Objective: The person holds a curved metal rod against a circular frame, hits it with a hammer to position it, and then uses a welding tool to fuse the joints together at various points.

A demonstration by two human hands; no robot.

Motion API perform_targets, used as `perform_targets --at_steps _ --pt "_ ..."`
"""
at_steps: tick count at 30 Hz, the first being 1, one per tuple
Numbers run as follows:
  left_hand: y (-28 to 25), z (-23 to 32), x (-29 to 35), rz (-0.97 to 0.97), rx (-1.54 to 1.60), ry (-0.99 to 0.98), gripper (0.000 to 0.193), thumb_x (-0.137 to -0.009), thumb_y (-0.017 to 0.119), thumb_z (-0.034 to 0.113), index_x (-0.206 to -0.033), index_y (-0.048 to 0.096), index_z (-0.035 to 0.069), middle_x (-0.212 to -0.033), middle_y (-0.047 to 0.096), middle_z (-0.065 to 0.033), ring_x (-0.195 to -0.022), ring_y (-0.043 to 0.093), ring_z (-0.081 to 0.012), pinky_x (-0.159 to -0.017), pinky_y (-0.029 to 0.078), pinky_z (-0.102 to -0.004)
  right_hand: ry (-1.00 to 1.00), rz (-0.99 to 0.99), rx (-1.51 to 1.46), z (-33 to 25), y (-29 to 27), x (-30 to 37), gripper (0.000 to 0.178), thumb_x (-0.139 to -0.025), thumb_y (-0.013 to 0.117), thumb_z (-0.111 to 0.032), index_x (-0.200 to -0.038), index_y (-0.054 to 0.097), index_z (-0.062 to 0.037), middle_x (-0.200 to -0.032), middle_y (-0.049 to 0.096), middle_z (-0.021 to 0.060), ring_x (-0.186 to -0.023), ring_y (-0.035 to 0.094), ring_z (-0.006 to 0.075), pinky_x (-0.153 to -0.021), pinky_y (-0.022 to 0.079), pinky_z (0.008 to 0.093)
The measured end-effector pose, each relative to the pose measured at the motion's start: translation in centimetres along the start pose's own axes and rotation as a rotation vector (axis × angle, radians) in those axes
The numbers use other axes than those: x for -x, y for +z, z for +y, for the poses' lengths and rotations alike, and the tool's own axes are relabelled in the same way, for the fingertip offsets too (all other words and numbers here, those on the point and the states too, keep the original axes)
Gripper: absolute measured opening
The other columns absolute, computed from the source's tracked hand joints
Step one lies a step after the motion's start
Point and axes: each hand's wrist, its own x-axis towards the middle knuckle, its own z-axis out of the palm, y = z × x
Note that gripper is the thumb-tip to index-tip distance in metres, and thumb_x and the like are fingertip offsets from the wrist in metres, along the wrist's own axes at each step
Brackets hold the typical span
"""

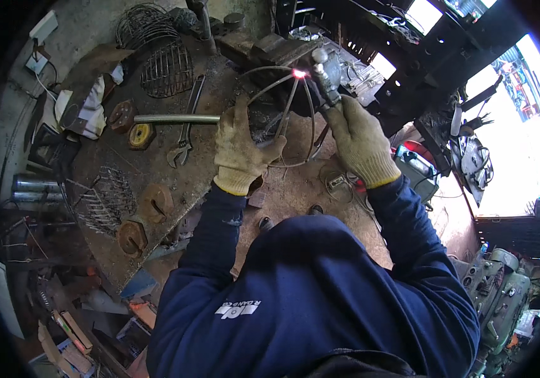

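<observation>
A rounded cage of bent metal rods (312, 120) stands in front of me, its rods meeting at a glowing pink-red spot (299, 74). My left hand (242, 148), in a cream work glove, is closed at the left side of the cage, index finger and thumb against its rods. In the same kind of glove, my right hand (359, 135) grips a grey metal hammer (326, 74) by its handle. The hammer's rounded head is just right of the glowing joint; whether they touch I cannot tell.
On the metal workbench (112, 138) lie an adjustable wrench (185, 142), a metal pipe (175, 118), a wire grille (167, 69) and slotted metal discs (155, 203). A heavy metal block (276, 47) sits behind the cage. A machine (416, 167) with cables stands on the floor at right.
</observation>
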Motion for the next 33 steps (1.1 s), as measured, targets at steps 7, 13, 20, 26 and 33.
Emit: perform_targets --at_steps 7,13,20,26,33 --pt "-0.5 0.8 -0.6 -0.045 0.017 -0.04 0.101 -0.066 0.087 0.035 -0.147 0.039 0.0 -0.125 0.053 -0.0301 -0.11 0.059 -0.0451 -0.09 0.053 -0.0545 -0.015 0.001 0.043 1.3 0.6 -0.2 0.039 -0.101 0.057 -0.034 -0.123 0.057 -0.0012 -0.1 0.069 0.0271 -0.097 0.066 0.048 -0.08 0.051 0.0551" --pt "0.1 -0.2 0.1 -0.027 -0.006 -0.02 0.111 -0.067 0.084 0.051 -0.153 0.033 0.003 -0.119 0.052 -0.0276 -0.105 0.057 -0.0439 -0.087 0.052 -0.0564 0.038 0.007 0.043 0.5 0.7 0.1 0.037 -0.101 0.057 -0.034 -0.117 0.057 -0.001 -0.099 0.068 0.0274 -0.096 0.066 0.0479 -0.08 0.051 0.0558" --pt "0.3 -0.1 0.0 -0.009 -0.056 -0.009 0.111 -0.068 0.082 0.055 -0.152 0.034 0.002 -0.117 0.053 -0.0294 -0.104 0.058 -0.0445 -0.086 0.052 -0.0558 -0.006 0.075 -0.035 0.6 0.9 0.9 0.036 -0.101 0.056 -0.036 -0.115 0.057 -0.0021 -0.099 0.068 0.0272 -0.095 0.066 0.0478 -0.079 0.051 0.0564" --pt "-0.1 0.1 -0.5 0.0 -0.025 -0.003 0.111 -0.068 0.083 0.055 -0.152 0.035 0.001 -0.117 0.051 -0.0295 -0.105 0.057 -0.0441 -0.086 0.051 -0.0563 -0.041 0.132 -0.078 0.3 0.1 0.3 0.038 -0.102 0.054 -0.037 -0.115 0.057 -0.0019 -0.098 0.069 0.027 -0.096 0.066 0.0481 -0.081 0.05 0.0568" --pt "-0.4 0.6 0.1 -0.062 -0.04 -0.058 0.11 -0.068 0.084 0.051 -0.152 0.034 0.001 -0.117 0.053 -0.0257 -0.106 0.055 -0.0422 -0.088 0.05 -0.0549 -0.012 0.054 0.031 -0.3 0.2 0.6 0.038 -0.101 0.057 -0.035 -0.12 0.058 -0.0023 -0.1 0.069 0.0252 -0.097 0.066 0.0471 -0.081 0.052 0.0552"
